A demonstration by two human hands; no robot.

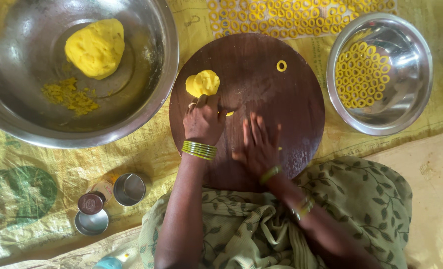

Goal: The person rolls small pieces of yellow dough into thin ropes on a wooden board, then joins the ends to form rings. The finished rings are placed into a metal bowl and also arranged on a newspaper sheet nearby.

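Observation:
A round dark wooden board (281, 104) lies in front of me. My left hand (204, 119) rests on it with fingers curled on a bit of yellow dough, just below a small yellow dough lump (203, 82). My right hand (258, 147) lies flat, palm down, fingers spread, blurred, on the board; a sliver of yellow dough shows at its edge. One small dough ring (281, 66) sits near the board's far edge.
A large steel bowl (146, 99) at the left holds a big yellow dough ball (96, 47) and crumbs. A smaller steel bowl (410, 99) at the right holds several dough rings. More rings lie on the yellow sack (301, 15) beyond. Small steel cups (129, 189) stand near left.

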